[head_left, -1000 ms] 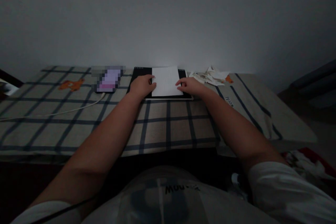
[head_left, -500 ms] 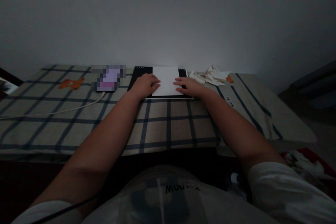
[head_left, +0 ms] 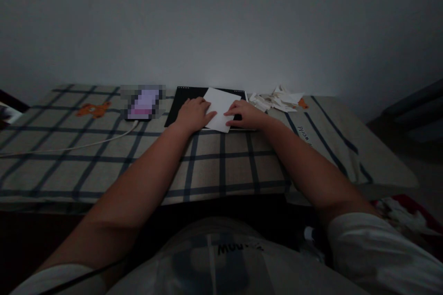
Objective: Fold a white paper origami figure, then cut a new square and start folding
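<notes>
A plain white sheet of paper (head_left: 218, 101) lies askew on a black notebook (head_left: 183, 97) with punched holes along its far edge. My left hand (head_left: 194, 114) rests over the notebook's left part, its fingers and thumb spread on the paper's left edge. From the other side my right hand (head_left: 244, 114) touches the sheet's right edge, with thumb and fingers apart. Both hands are open, and the paper sits between them. Beside my right hand is a heap of torn paper strips (head_left: 277, 99).
A phone (head_left: 143, 103), partly pixelated, lies to the left with a white cable (head_left: 104, 141) plugged in. The checked tablecloth (head_left: 221, 161) covers the table up against a wall (head_left: 221, 23). A bottle with a white cap (head_left: 309, 234) stands below the table edge.
The paper has turned from square with the notebook to a slant, and its faint lines no longer show. My left hand has shifted slightly right.
</notes>
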### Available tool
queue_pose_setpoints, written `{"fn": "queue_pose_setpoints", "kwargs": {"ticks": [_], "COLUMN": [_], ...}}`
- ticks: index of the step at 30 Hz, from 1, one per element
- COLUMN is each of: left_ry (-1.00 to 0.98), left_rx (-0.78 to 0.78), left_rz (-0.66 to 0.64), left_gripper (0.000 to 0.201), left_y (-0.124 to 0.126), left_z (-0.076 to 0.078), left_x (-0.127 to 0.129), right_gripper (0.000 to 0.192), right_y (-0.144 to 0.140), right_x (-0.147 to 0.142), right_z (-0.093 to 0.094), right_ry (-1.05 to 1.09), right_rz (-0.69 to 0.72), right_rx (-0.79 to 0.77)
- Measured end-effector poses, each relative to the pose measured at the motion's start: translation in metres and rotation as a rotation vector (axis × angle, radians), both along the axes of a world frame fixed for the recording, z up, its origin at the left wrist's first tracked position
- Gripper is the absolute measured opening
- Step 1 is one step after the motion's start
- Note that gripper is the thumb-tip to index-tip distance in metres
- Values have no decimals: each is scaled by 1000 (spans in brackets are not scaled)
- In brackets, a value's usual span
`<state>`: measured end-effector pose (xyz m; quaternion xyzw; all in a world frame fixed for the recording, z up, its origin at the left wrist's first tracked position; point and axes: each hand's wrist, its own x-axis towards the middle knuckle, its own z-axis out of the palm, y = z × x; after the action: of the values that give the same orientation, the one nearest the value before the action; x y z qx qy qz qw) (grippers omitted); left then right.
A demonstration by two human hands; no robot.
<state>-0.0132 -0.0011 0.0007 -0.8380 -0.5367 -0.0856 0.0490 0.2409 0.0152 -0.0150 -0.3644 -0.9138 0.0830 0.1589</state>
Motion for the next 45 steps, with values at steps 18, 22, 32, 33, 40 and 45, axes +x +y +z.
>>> {"fn": "queue_pose_setpoints", "kwargs": {"ticks": [18, 22, 32, 33, 40, 45], "left_ry": [9, 11, 10, 13, 25, 20], "left_rx": [-90, -107, -83, -87, -118, -99], "left_rz": [-38, -30, -38, -38, -38, -42], "left_gripper": [58, 61, 61, 62, 64, 62], "left_y": [-22, -19, -13, -13, -14, -12], "left_z": [-17, -21, -29, -29, -26, -29], "left_x": [37, 36, 34, 34, 34, 34], "right_gripper": [54, 54, 81, 81, 74, 65], "right_y": [-7, -7, -22, -23, -16, -12], "right_x": [-17, -15, -18, -18, -13, -14], "right_z": [-8, -5, 5, 6, 3, -2], "right_ry": [-80, -119, -208, -213, -184, -207], "right_rz": [-126, -96, -125, -127, -110, -141], "right_rx": [69, 55, -12, -12, -5, 1]}}
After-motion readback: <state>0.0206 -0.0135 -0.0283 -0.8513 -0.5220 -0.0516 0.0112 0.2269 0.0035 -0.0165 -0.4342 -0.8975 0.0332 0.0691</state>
